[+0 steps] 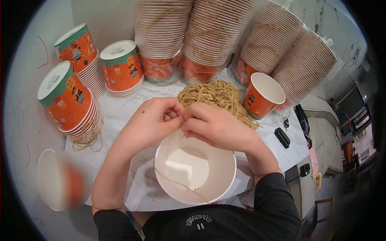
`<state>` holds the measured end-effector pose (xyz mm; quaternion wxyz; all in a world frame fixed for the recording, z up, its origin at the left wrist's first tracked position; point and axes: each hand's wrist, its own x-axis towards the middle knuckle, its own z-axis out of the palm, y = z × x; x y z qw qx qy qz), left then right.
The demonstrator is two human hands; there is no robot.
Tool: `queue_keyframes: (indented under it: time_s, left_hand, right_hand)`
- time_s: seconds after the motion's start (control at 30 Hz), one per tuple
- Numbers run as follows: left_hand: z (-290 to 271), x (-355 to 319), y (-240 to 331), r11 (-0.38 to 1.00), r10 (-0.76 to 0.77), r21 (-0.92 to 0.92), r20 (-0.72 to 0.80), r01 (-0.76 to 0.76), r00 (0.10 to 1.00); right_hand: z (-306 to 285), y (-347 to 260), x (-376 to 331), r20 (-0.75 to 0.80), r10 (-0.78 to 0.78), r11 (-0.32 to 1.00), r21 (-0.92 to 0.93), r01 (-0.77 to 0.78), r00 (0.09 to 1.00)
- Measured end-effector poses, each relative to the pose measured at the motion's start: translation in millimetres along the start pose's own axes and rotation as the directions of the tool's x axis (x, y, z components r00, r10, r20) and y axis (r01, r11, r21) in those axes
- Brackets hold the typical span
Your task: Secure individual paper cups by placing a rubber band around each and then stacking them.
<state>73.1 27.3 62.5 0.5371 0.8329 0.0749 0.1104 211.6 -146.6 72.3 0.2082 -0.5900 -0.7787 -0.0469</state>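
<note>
In front of me stands a large white paper bucket (189, 160), its open mouth facing up. A thin tan twine (181, 184) crosses the mouth, from its left side to the near rim. Over the far rim my left hand (155, 120) and my right hand (215, 124) meet fingertip to fingertip, both pinched closed. A short bit of the twine shows beneath the fingertips; most of what they grip is hidden. Just beyond my hands lies a tangled heap of tan twine (213, 94). Small red bits lie inside the bucket.
Orange-and-green paper buckets (68, 96) stand upside down in stacks at left. Tall plastic-wrapped bucket stacks (165, 36) line the back. One upright bucket (257, 98) stands right of the twine heap, near a black device (282, 137). Another bucket (50, 180) is at lower left, partly blurred.
</note>
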Motion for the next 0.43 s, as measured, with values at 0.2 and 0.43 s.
queue_keyframes:
  time_s: [0.2,0.43]
  left_hand:
    - [1.3,-2.2,5.2,0.999,0.029,0.03,-0.011,-0.029,1.0]
    - [-1.5,1.8,-2.0,0.932,-0.074,-0.351,0.046,0.085,0.996]
  right_hand:
    - [-4.0,-0.4,0.9,-0.094,0.02,0.929,0.369,0.016,0.995]
    - [-1.8,-6.5,-3.1,0.047,0.436,0.371,0.9,-0.227,0.899]
